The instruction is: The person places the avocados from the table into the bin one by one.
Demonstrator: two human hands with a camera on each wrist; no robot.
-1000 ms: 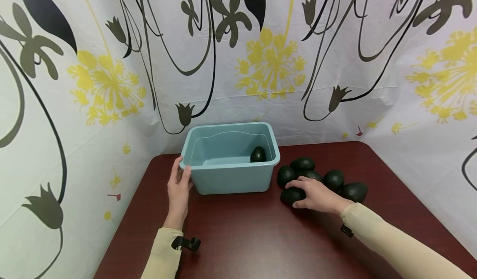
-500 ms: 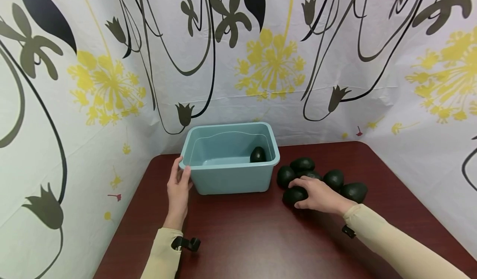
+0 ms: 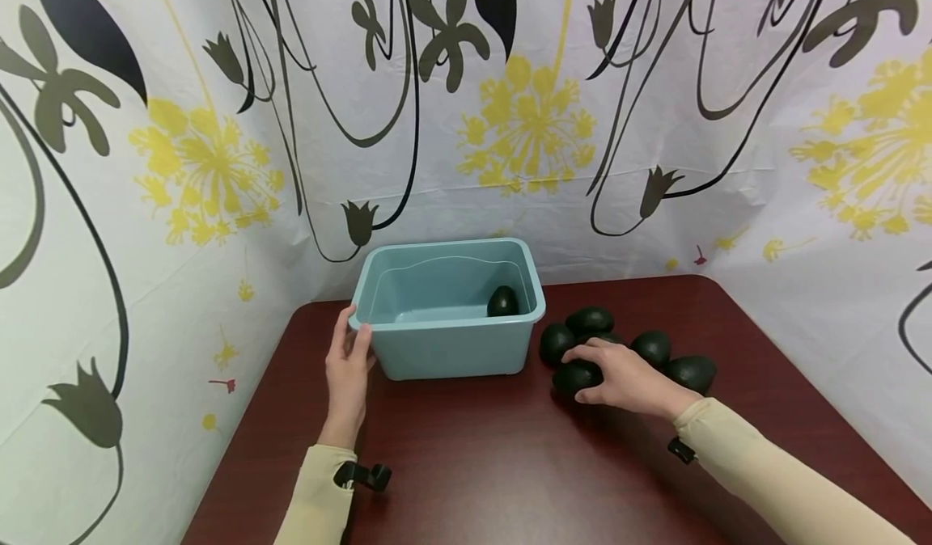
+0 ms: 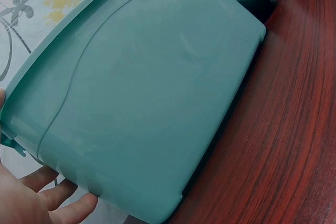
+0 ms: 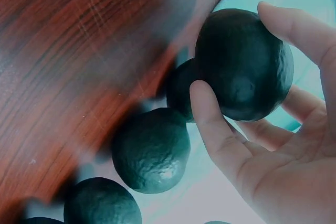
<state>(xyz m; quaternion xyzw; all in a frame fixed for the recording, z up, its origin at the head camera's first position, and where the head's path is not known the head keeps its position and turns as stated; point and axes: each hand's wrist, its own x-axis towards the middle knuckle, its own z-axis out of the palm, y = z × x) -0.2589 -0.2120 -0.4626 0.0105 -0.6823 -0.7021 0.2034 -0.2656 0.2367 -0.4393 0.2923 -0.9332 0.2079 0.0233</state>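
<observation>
In the head view my right hand grips a dark green avocado at the front of a loose group of avocados. The right wrist view shows thumb and fingers around that avocado, with other avocados beyond it. My left hand holds the front left corner of a light blue plastic bin, its fingers against the bin's side in the left wrist view. One avocado lies inside the bin at the right end. Whether the gripped avocado is clear of the tabletop, I cannot tell.
Several more avocados lie on the dark red wooden table, right of the bin. Behind the table hangs a white patterned cloth, close to the bin's back. Both wrists wear small black devices.
My right hand, gripping the avocado, has shifted slightly to the right and up in the head view. The left hand and the bin stay in place.
</observation>
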